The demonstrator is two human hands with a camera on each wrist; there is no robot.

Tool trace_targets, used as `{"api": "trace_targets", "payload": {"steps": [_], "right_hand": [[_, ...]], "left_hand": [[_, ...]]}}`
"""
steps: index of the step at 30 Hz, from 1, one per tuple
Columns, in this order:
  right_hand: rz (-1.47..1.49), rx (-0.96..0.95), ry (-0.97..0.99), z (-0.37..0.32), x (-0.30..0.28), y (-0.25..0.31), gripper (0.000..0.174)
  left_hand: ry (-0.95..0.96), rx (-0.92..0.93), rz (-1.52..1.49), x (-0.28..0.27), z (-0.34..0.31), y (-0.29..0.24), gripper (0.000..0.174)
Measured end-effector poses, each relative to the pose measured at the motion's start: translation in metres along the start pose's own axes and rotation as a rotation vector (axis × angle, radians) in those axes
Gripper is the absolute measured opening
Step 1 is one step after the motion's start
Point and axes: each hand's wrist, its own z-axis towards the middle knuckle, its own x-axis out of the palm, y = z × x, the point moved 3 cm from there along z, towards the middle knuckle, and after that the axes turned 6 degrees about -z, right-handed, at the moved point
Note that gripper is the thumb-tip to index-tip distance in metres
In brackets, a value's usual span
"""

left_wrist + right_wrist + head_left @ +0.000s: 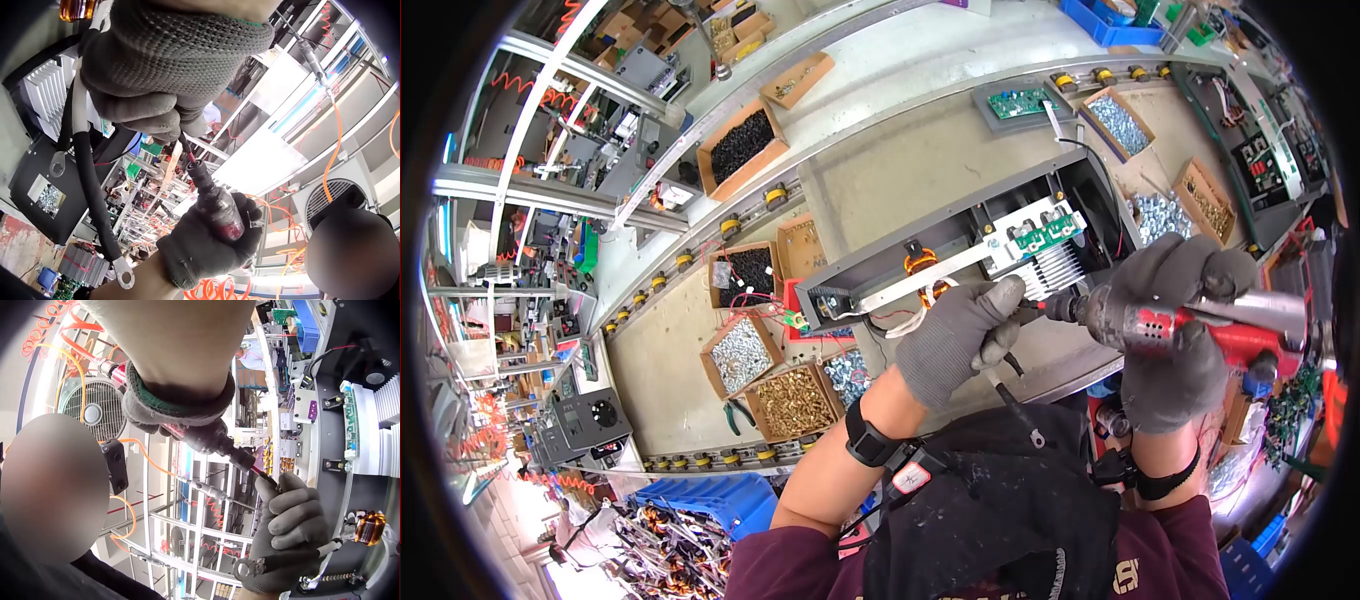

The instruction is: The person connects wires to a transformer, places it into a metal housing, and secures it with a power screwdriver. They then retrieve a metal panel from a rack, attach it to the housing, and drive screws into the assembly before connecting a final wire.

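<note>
Above the surface's (pixel 660 385) near edge, the right hand (pixel 197 242) grips the driver (pixel 1112 322) — the left hand (pixel 952 340) pinches its bit (pixel 257 470), best kept straight.

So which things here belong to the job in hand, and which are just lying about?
Job, by the look of it:
driver, in right hand
bit, pinched by left hand
chassis
lugged cables

Probably just lying about:
pliers
blue crate
fan box

Red-and-grey driver (pixel 1240 341), grey gloves (pixel 953 345), black cables (pixel 89 181), green circuit board (pixel 1045 233).
</note>
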Motion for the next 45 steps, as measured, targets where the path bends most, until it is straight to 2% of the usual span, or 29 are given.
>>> {"api": "trace_targets", "payload": {"steps": [3,4,8,10,13,15,16,19,20,22,23,25,26,27,29,31,32,35,39,45], "right_hand": [[-0.001,0.082,-0.040,0.002,-0.010,-0.003,0.043],[-0.014,0.065,-0.064,0.000,-0.014,-0.006,0.043],[-0.013,0.066,-0.087,-0.004,-0.013,-0.008,0.043],[-0.033,0.071,-0.039,-0.006,-0.015,-0.012,0.045],[-0.132,0.016,0.005,-0.007,-0.014,-0.010,0.045],[-0.180,0.116,-0.153,-0.012,-0.009,-0.010,0.039],[-0.131,0.078,-0.014,-0.009,-0.010,-0.010,0.039],[-0.072,0.067,0.144,-0.007,-0.007,-0.007,0.039],[-0.056,0.105,0.033,-0.011,-0.011,-0.009,0.039],[0.024,0.230,-0.091,-0.008,-0.022,-0.009,0.036],[0.065,0.299,-0.131,-0.008,-0.027,-0.011,0.035],[0.133,0.385,-0.139,-0.008,-0.045,-0.018,0.032],[0.132,0.394,-0.139,-0.013,-0.058,-0.026,0.032],[0.176,0.453,-0.186,-0.021,-0.072,-0.040,0.031],[0.225,0.512,-0.237,-0.029,-0.081,-0.055,0.031],[0.311,0.620,-0.354,-0.037,-0.085,-0.063,0.028],[0.329,0.607,-0.369,-0.038,-0.086,-0.067,0.026],[0.461,0.651,-0.370,-0.039,-0.087,-0.067,0.026],[0.474,0.656,-0.348,-0.039,-0.088,-0.070,0.026],[0.426,0.688,-0.317,-0.037,-0.073,-0.063,0.026]], "left_hand": [[0.011,0.025,0.003,-0.003,0.005,0.001,0.046],[0.017,0.030,-0.001,-0.003,0.007,0.002,0.050],[0.039,0.002,-0.014,0.000,0.012,0.001,0.048],[-0.055,-0.040,0.005,0.003,0.013,0.000,0.048],[-0.101,-0.032,0.044,0.003,0.016,0.003,0.048],[-0.117,-0.055,0.085,0.005,0.016,0.001,0.049],[-0.132,-0.074,0.124,0.005,0.016,0.000,0.050],[-0.106,-0.084,0.147,0.002,0.016,0.002,0.056],[-0.107,-0.088,0.145,0.002,0.014,0.002,0.056],[-0.160,0.038,0.465,-0.002,0.009,-0.005,0.053],[-0.160,0.035,0.463,-0.012,0.008,-0.005,0.053],[0.039,0.732,1.236,-0.019,0.006,-0.018,0.046],[0.055,0.634,1.362,-0.024,0.006,-0.016,0.043],[0.051,0.628,1.360,-0.024,0.007,-0.016,0.043],[0.112,0.533,1.654,-0.024,0.013,-0.013,0.037],[0.113,0.510,1.695,-0.025,0.018,-0.009,0.032],[0.113,0.492,1.733,-0.026,0.020,-0.006,0.028],[0.106,0.508,1.725,-0.026,0.020,-0.006,0.021],[0.115,0.522,1.712,-0.029,0.020,-0.005,0.020],[0.064,0.657,1.666,-0.028,0.022,-0.004,0.018]]}}
